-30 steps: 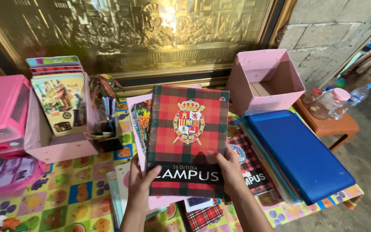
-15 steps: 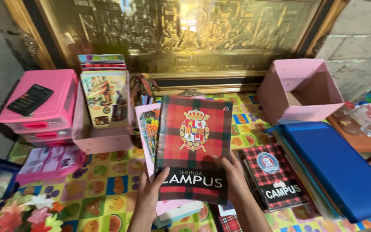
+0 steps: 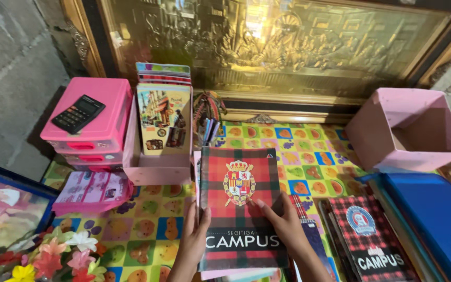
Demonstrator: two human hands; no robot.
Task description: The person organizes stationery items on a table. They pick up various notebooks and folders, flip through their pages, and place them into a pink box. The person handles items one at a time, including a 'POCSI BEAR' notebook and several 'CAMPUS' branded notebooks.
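I hold a red and green tartan notebook with a crest on its cover, at the bottom middle of the head view. My left hand grips its left edge. My right hand lies flat on the lower right of its cover. The notebook rests low on a stack of other books, just above the fruit-patterned tablecloth. A pink sheet and other covers peek out under it.
A pink box of upright notebooks stands at the back left, next to pink drawers with a black calculator on top. An open pink box, a blue folder and a second tartan notebook lie right. Artificial flowers sit bottom left.
The view has swung left and down. The tartan notebook has come down from a raised tilt to lie lower on the stack, and my right hand has slid onto its cover.
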